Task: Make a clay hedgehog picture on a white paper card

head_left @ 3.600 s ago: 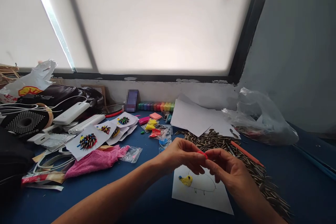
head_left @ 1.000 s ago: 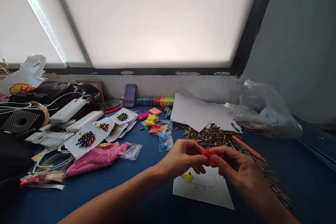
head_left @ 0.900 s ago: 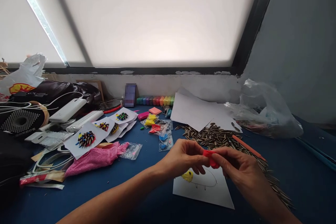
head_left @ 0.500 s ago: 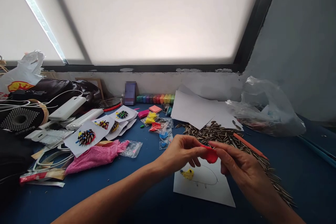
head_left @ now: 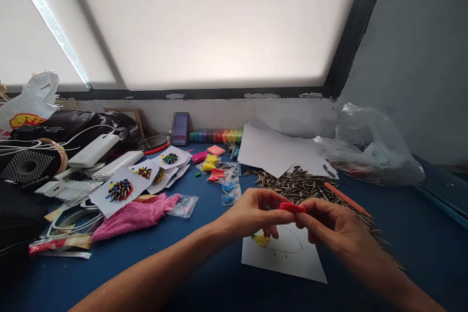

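Between my two hands is a flattened piece of red modelling clay (head_left: 292, 207), held above a white paper card (head_left: 288, 269). My left hand (head_left: 258, 212) pinches its left side with thumb and fingers. On its right side, my right hand (head_left: 325, 219) grips the edge the same way. The card below bears a pencil outline of an oval body with short legs. Yellow clay (head_left: 261, 239) with dark bits covers the outline's left end. My left fingers hide part of the drawing. Just behind my hands lies a heap of striped sunflower seeds (head_left: 296, 186).
An orange stick-like tool (head_left: 347, 200) lies across the seeds. Clay bags (head_left: 216, 174) and a pink cloth (head_left: 133, 217) are left of centre. Finished seed-and-clay cards (head_left: 120, 191) lie farther left. White sheets (head_left: 268, 148) and a clear plastic bag (head_left: 373, 156) stand behind.
The red clay has tilted from showing its broad face to a thinner edge-on view. My right fingers have shifted and curled closer around its edge. The card stays in place.
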Available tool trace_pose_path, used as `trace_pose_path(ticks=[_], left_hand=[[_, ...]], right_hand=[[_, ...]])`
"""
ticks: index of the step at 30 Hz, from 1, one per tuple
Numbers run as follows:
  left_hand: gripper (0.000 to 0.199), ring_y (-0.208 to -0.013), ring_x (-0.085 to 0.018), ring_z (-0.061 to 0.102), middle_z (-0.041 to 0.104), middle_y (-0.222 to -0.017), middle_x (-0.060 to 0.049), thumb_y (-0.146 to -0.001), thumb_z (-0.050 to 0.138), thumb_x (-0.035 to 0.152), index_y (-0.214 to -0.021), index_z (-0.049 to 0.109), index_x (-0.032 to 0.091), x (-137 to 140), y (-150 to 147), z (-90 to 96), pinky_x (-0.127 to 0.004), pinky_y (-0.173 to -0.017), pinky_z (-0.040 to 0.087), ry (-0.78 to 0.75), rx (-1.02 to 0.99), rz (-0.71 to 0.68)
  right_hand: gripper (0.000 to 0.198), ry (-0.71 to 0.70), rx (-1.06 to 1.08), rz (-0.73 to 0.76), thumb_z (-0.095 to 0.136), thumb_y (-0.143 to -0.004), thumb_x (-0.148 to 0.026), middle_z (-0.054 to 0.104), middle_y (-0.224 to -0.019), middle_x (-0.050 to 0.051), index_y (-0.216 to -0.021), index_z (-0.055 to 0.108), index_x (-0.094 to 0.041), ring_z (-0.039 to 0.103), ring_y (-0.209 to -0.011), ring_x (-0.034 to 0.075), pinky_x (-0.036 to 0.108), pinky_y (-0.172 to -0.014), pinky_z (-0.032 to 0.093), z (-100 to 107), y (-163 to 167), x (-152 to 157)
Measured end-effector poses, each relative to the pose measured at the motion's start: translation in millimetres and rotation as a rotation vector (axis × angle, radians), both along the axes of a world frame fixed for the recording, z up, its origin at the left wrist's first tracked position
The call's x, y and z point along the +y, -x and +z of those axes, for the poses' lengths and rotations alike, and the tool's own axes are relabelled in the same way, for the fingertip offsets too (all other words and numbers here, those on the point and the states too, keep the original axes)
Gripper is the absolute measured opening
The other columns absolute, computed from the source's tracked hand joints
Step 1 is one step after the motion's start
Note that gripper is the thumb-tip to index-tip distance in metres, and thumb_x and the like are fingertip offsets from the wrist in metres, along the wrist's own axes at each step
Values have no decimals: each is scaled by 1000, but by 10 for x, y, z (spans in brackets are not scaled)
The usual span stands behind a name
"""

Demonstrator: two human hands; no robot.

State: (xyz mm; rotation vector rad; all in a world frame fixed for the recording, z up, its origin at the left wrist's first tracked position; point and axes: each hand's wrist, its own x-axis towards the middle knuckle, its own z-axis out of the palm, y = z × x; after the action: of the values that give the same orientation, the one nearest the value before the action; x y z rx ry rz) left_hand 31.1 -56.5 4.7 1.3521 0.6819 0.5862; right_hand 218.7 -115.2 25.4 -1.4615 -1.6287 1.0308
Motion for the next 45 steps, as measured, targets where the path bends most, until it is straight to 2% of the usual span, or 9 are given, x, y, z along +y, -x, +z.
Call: trace_pose_path(ticks=[4, 8, 13, 19, 24, 29, 37, 43, 45], left_hand=[[47, -55, -10, 56, 60, -67, -1, -62, 83, 53, -79, 69, 12, -11, 14, 37, -23, -55, 44, 3, 71, -19], [46, -59, -11, 59, 62, -70, -1, -62, 84, 49, -89, 71, 14, -29, 9, 55, -23, -59, 46, 24, 81, -81], [40, -56, -12, 62, 69, -77, -5, -67, 80, 47, -83, 72, 11, -29, -6, -3, -22, -54, 46, 28, 53, -10], [35, -55, -11, 62, 71, -79, -6, -71, 77, 43, -84, 71, 11, -24, -4, -15, -21, -54, 48, 35, 47, -44], [42, -52, -10, 62, 71, -79, -6, -71, 77, 50, -85, 72, 11, -48, -12, 19, -21, -52, 46, 49, 81, -85], [41, -54, -11, 63, 72, -81, -6, -72, 78, 49, -85, 72, 11, -51, 1, -11, -21, -54, 47, 35, 83, -114], [37, -57, -10, 65, 73, -93, -9, -79, 72, 46, -93, 73, 12, -39, 32, 44, -21, -57, 49, -16, 109, -156], [42, -63, -13, 67, 73, -93, -12, -86, 64, 50, -97, 73, 11, -26, 54, 62, -23, -60, 52, -61, 86, -90], [42, -63, -13, 68, 73, -94, -11, -87, 64, 51, -97, 73, 11, -9, 59, 37, -23, -60, 52, -68, 65, -84]], right_hand=[[38, -26, -8, 39, 57, -84, -61, 59, -71, 0, -86, 74, -27, 52, -64, 16, 26, -56, 47, -20, 6, -3], [31, -51, -58, 44, 58, -87, -55, 63, -74, 0, -89, 73, -28, 54, -69, 17, 28, -61, 45, -57, 2, -13], [37, -44, -96, 66, 54, -89, -56, 59, -68, 0, -79, 70, -25, 50, -62, 16, 27, -55, 42, -43, 8, -20], [34, -69, -34, -6, 60, -85, -58, 68, -81, 2, -91, 72, -27, 59, -76, 20, 30, -65, 48, -44, 1, -13], [41, -58, -34, 50, 51, -91, -57, 63, -72, 1, -76, 69, -24, 54, -66, 16, 28, -60, 46, -58, 11, -24], [35, -39, 48, 24, 60, -86, -57, 70, -84, 2, -97, 71, -26, 63, -77, 19, 30, -69, 50, -58, 41, -34], [32, -81, 32, 54, 59, -88, -53, 66, -75, 0, -78, 70, -25, 60, -74, 17, 29, -68, 48, -78, 38, -24], [38, -38, 43, -13, 61, -84, -59, 69, -83, 2, -101, 70, -25, 60, -73, 17, 28, -63, 50, -91, -13, 10], [37, -29, 41, -9, 66, -81, -58, 70, -83, 3, -95, 71, -24, 59, -71, 16, 28, -61, 50, -82, -16, 7]])
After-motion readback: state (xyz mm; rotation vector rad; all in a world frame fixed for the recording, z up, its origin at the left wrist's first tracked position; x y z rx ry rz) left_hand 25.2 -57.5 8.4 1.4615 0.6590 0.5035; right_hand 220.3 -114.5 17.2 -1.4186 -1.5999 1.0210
